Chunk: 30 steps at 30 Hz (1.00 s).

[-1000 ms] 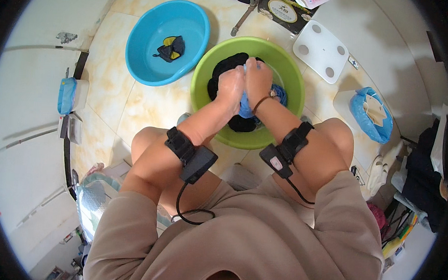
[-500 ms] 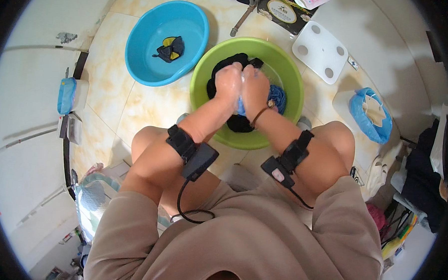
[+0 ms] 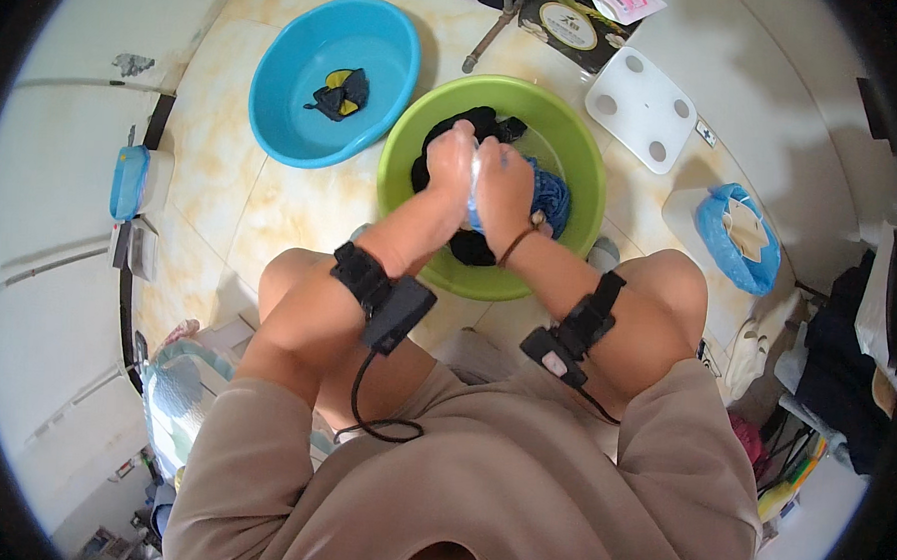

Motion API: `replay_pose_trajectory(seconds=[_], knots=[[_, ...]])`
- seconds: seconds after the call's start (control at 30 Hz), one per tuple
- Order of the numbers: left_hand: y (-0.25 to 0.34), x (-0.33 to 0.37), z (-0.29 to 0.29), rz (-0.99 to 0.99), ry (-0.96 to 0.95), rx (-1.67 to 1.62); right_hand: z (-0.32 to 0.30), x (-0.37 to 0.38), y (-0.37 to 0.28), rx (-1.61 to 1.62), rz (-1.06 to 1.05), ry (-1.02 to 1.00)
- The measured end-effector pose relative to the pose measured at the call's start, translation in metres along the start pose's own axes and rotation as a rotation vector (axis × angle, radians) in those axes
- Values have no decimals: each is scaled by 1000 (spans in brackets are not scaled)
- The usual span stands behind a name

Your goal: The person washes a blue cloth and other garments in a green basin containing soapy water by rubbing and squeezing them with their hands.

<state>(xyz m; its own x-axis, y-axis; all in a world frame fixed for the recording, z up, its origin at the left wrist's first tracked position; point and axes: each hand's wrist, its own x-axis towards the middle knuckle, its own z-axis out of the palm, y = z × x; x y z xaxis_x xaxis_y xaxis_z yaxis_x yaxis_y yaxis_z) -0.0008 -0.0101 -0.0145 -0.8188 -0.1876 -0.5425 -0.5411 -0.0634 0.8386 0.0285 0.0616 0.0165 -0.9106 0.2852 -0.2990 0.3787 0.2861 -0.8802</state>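
Note:
Over the green basin, my left hand and my right hand are pressed together, fingers curled in closed fists. A blue cloth runs from between them to the right side of the basin; a pale, soapy strip shows below the fists. What part each hand grips is mostly hidden by the knuckles. Dark wet cloth lies in the basin, beneath and to the left of my hands. Some whitish suds cling around the fingers.
A light blue basin at the far left holds a small black-and-yellow cloth. Beyond the green basin stand a metal leg, a dark box and a white scale. Lined bins stand right and left.
Both fists stay closed together and have shifted slightly, with the right wrist turned a little. Less white lather shows on the backs of my hands.

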Motion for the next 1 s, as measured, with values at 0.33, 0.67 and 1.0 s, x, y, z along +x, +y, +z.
replay_pose_trajectory(seconds=[0.33,0.67,1.0], knots=[[-12,-16,13,301,-59,183,-14,28,3,86,42,-6],[-4,-12,14,355,-53,490,-11,37,4,66,45,47],[4,-2,8,371,-54,754,-1,20,11,-113,-72,33]])
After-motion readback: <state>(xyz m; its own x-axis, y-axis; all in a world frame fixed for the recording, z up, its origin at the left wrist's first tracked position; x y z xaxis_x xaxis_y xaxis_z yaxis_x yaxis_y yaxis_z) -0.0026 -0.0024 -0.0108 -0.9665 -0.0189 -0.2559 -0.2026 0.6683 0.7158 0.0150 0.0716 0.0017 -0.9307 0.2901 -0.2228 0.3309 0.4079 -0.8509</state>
